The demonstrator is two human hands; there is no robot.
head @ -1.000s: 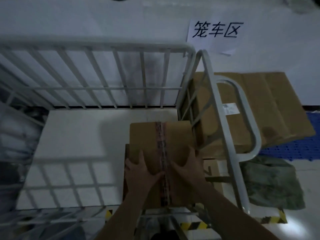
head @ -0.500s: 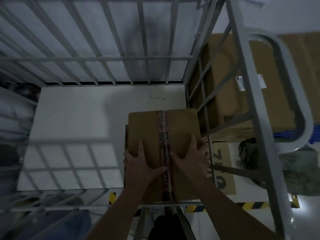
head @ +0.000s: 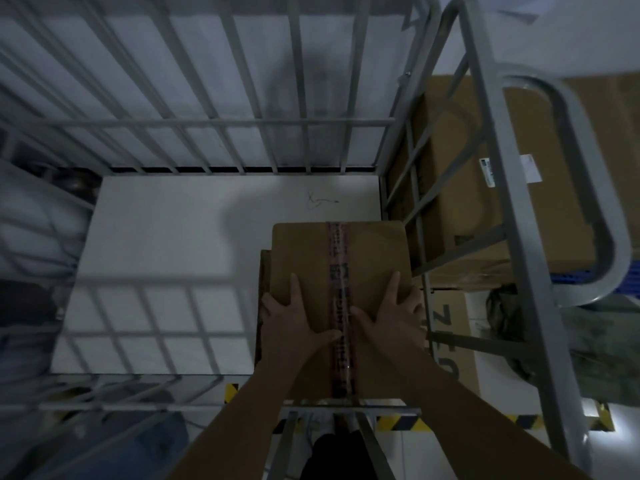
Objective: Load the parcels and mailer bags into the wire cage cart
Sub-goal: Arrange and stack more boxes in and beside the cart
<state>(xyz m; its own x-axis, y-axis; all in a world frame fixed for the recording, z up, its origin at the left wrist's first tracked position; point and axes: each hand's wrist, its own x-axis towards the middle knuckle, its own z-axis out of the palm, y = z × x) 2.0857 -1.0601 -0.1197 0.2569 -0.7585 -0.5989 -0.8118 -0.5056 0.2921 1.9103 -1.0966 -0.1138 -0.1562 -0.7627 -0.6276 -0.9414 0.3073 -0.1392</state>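
A brown, flat-topped cardboard parcel (head: 374,265), sealed down its middle by a strip of glossy red printed tape (head: 337,271), is seen in the near right corner of the grey metal wire cage cart (head: 298,123). It is stacked on a second brown cardboard box (head: 264,289), whose edge shows at its left, and is set close against the cart's right-hand bars. The left hand (head: 294,327) is laid flat on the parcel's top left of the tape, fingers spread and straight, nothing being gripped. The right hand (head: 391,320) is pressed down the same way right of the tape. The smooth white floor panel (head: 194,237) of the cart is left bare beside the stack. Outside the bars, a large brown carton (head: 467,202) bearing a white label (head: 530,168) is visible.
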